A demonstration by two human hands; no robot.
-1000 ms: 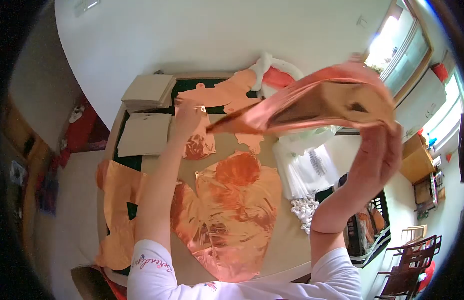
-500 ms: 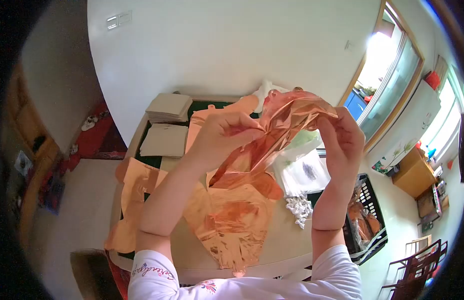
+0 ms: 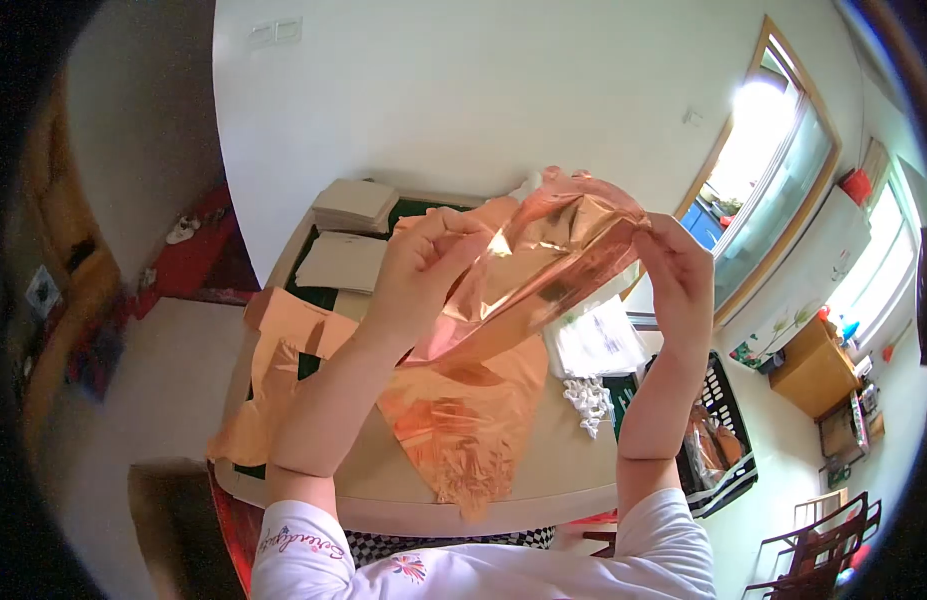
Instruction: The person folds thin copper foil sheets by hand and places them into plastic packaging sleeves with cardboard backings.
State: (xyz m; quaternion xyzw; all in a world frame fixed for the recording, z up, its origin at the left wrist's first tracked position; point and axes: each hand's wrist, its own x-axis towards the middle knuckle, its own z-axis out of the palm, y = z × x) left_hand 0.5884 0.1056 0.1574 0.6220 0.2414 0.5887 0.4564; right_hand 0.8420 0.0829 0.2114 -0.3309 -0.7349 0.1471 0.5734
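A shiny rose-gold foil sheet (image 3: 543,250) is stretched between my two hands above the table. My left hand (image 3: 428,265) pinches its left edge with closed fingers. On the opposite side my right hand (image 3: 673,255) grips the upper right corner. Below the raised foil, a flat orange-copper foil piece (image 3: 463,425) lies on the table and reaches towards its front edge. Another copper foil piece (image 3: 293,330) lies at the left, partly behind my left forearm. Whether the raised foil joins the one below is hard to tell.
Two stacks of grey-beige cards (image 3: 353,205) stand at the table's back left. Right of centre lie clear plastic bags (image 3: 598,340) and a bunch of white ties (image 3: 588,402). A black basket (image 3: 728,400) with packed foil stands at the right.
The foil between my hands is now spread wider and flatter, with fewer creases. My left hand has moved slightly left, and the camera view has shifted a little.
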